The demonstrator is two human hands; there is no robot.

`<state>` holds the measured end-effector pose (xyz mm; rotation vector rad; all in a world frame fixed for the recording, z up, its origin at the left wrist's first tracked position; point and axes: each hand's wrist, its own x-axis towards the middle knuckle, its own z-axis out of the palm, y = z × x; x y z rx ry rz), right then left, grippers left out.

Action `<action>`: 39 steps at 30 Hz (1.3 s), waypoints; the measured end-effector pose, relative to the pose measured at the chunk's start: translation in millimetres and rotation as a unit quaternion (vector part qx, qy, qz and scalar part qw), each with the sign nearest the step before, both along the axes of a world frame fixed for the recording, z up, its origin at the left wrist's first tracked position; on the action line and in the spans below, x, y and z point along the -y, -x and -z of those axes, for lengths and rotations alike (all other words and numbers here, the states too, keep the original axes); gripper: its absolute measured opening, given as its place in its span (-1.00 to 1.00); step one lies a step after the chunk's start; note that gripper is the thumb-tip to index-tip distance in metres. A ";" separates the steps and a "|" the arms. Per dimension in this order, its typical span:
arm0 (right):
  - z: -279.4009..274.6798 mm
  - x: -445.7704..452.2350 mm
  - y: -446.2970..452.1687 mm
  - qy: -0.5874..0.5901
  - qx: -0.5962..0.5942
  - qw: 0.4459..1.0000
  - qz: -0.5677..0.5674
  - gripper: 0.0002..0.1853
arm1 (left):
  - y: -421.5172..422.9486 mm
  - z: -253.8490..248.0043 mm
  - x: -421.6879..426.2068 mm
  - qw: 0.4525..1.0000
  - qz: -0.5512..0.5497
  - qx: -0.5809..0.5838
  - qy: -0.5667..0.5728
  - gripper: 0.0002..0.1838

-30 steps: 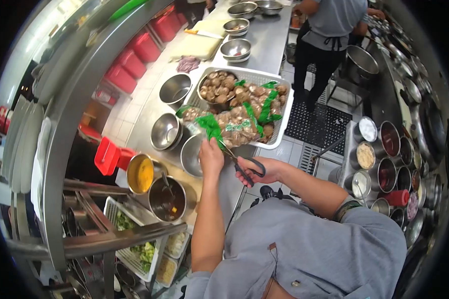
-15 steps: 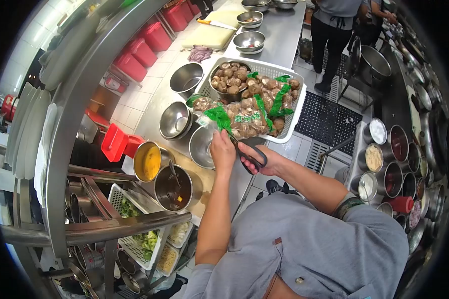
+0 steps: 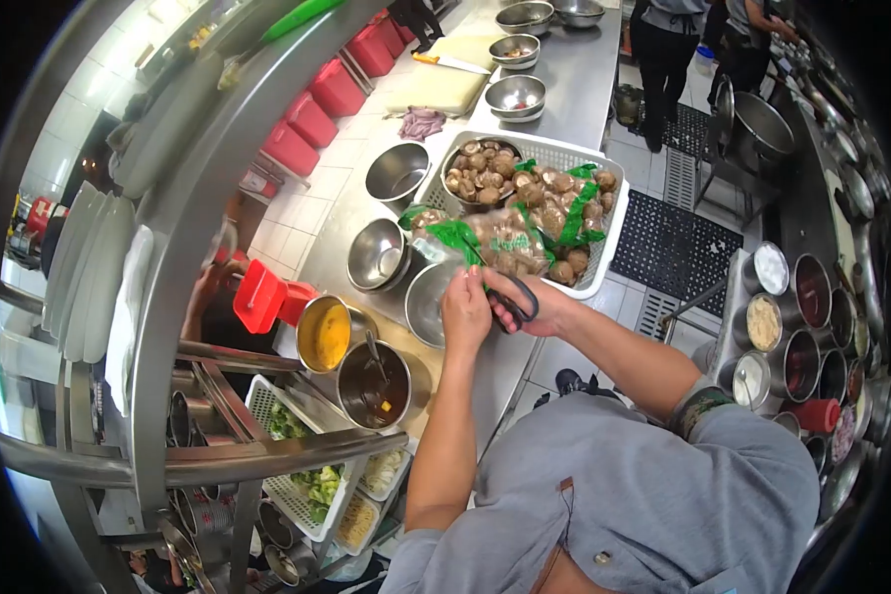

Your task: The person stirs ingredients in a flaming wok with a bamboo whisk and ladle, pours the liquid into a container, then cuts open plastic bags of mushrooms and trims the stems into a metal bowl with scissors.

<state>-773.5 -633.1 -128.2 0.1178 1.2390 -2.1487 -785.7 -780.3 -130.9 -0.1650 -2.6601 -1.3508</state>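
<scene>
My right hand (image 3: pixel 540 307) has its fingers through the handles of black-handled scissors (image 3: pixel 525 295). The blades point up at a clear plastic bag of mushrooms (image 3: pixel 513 241) with green print. My left hand (image 3: pixel 465 309) is closed at the near end of that bag, right beside the scissors, and pinches the plastic. Part of the blades is hidden by the bag and my fingers. Beneath the bag is a white plastic basket (image 3: pixel 612 252). It also holds more bagged mushrooms (image 3: pixel 569 198) and a metal bowl of loose mushrooms (image 3: pixel 482 173).
Metal bowls (image 3: pixel 378 254) stand left of the basket. Nearer me are a pot of yellow liquid (image 3: pixel 325 335) and a pot of dark sauce (image 3: pixel 374 386). A knife (image 3: pixel 450 63) lies on a cutting board (image 3: pixel 436 94). A steel shelf frame (image 3: pixel 153 327) borders the left. Co-workers (image 3: pixel 663 59) stand at the back right.
The whole view has shifted, so the counter sits further right and slightly lower. The bag has tilted a little at my hands. Part of another person now shows behind the shelf at left.
</scene>
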 end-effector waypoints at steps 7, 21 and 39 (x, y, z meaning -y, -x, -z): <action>-27.2 -76.7 -15.4 -0.218 -0.105 0.965 -0.104 -0.54 | 41.0 -24.9 23.4 0.950 0.029 0.086 -0.298 -0.62; -7.2 -92.8 114.2 -0.560 -0.371 0.696 0.252 -0.76 | 63.3 -25.2 34.4 0.965 -0.008 0.171 -0.200 -0.56; 39.4 -72.4 88.6 -0.503 -0.372 0.770 0.120 -0.76 | 40.9 -13.9 -27.8 0.986 0.048 0.100 0.121 -0.55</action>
